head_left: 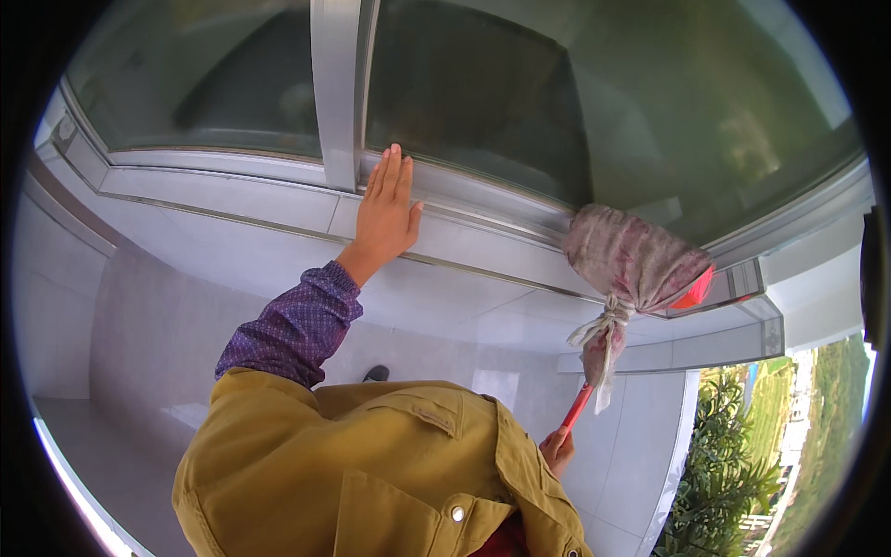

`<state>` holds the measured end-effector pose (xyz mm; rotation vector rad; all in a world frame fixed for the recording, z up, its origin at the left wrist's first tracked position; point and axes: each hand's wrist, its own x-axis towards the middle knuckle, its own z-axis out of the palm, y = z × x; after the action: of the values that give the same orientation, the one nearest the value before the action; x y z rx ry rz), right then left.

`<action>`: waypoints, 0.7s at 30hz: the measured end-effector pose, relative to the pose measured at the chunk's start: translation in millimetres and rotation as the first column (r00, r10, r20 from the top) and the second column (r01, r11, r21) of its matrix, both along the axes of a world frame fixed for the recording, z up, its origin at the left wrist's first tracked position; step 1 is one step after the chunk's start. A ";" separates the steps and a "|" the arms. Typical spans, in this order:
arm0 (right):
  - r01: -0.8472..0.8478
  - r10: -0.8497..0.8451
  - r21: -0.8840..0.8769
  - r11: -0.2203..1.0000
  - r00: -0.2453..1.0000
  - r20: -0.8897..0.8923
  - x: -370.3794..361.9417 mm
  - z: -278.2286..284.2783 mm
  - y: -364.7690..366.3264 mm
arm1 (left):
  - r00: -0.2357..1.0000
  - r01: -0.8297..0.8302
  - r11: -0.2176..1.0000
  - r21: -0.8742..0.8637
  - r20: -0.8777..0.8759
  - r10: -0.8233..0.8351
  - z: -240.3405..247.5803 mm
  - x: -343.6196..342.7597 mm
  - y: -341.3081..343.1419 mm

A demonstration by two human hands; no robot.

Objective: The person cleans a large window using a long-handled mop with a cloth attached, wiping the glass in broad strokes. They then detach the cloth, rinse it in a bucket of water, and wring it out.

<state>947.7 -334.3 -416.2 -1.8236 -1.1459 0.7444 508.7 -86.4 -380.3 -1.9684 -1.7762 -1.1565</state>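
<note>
- A cloth-wrapped tool (631, 255) stands at the lower right of a window, its head overlapping the bottom of the frame; whether it presses the glass (473, 84) cannot be told.
- Its red handle (579, 407) rises from the right hand (557, 451), slanting away from the person and slightly rightward; the broad head lies crosswise, its long axis running from upper left to lower right.
- Grayish, stained cloth covers the head, tied at the neck with pale strips; a bright red corner (694, 290) shows at the right end.
- The right hand's fingers are curled around the handle, partly hidden by the mustard jacket (306, 464).
- The left hand (385, 213), in a purple sleeve (290, 325), lies flat with straight fingers, gripping nothing, beside the upright frame bar (338, 93).
- Below runs a pale, metal-edged tiled ledge (251, 197), above a glossy floor (148, 343).
- Leafy greenery (710, 473) fills the sunlit lower right.
</note>
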 end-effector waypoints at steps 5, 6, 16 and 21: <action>-0.320 0.317 -0.062 0.945 0.856 0.408 -42.5 -17.1 47.4 | 1.000 0.011 1.000 0.000 -0.021 -0.011 -1.5 -4.7 2.8; -0.341 0.331 -0.067 0.938 0.817 0.473 -58.8 -6.0 62.8 | 1.000 0.019 1.000 -0.005 -0.016 -0.019 -1.5 -7.2 3.6; -0.231 0.155 0.071 0.970 0.821 0.550 10.9 -4.4 62.4 | 0.997 0.069 0.998 0.009 -0.030 -0.068 5.2 -26.9 -4.5; -0.111 0.116 -0.050 0.993 0.987 0.107 48.0 0.3 33.3 | 0.997 0.052 0.998 -0.019 -0.062 -0.053 -0.4 -22.5 -4.9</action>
<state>995.7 -301.0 -416.0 -1.8674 -1.3234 0.7467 486.2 -91.2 -380.7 -2.0497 -1.7188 -1.0865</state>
